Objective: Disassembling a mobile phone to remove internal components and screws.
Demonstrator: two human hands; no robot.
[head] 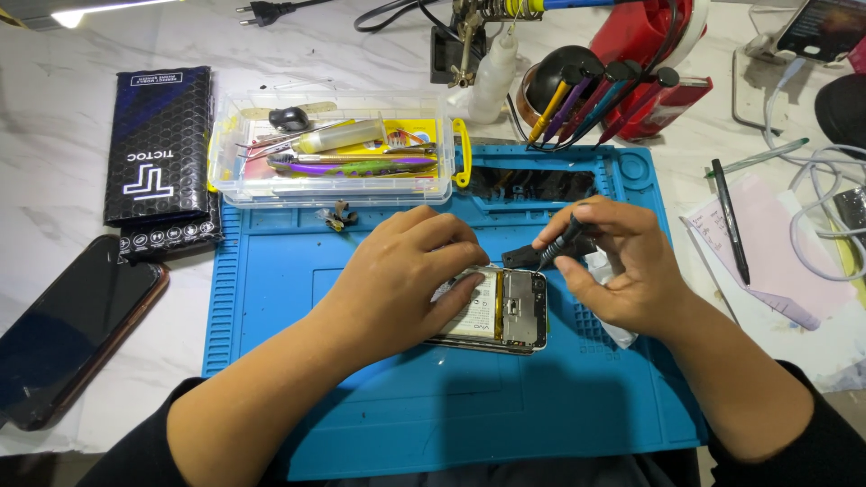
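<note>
Blue mat: a ribbed blue silicone work mat point(379, 406) covers the marble table, and the opened smartphone with its back cover off point(505, 311) lies near the mat's middle, battery and metal shield showing.
Left hand: the left hand point(406, 275) presses down on the phone's left part, fingers together and curled over its edge, pinning it flat.
Right hand: the right hand point(622, 261) has thumb and fingers clamped on a thin black-handled screwdriver point(561, 242), tip angled down toward the phone's upper right corner.
Slip risk: as I judge it, a tip that skids off a screw could gouge the board or jab the battery; a tilted driver would cause that.
Loose parts: a small black plastic cover piece point(521, 257) rests just beside the phone; a tiny screw could roll into the mat's ribs and be lost.
Nearby: 1 clear plastic tool box with yellow latches point(334, 149) sits behind, and 1 dark phone lying on the table point(72, 325) lies well apart at the left.
</note>
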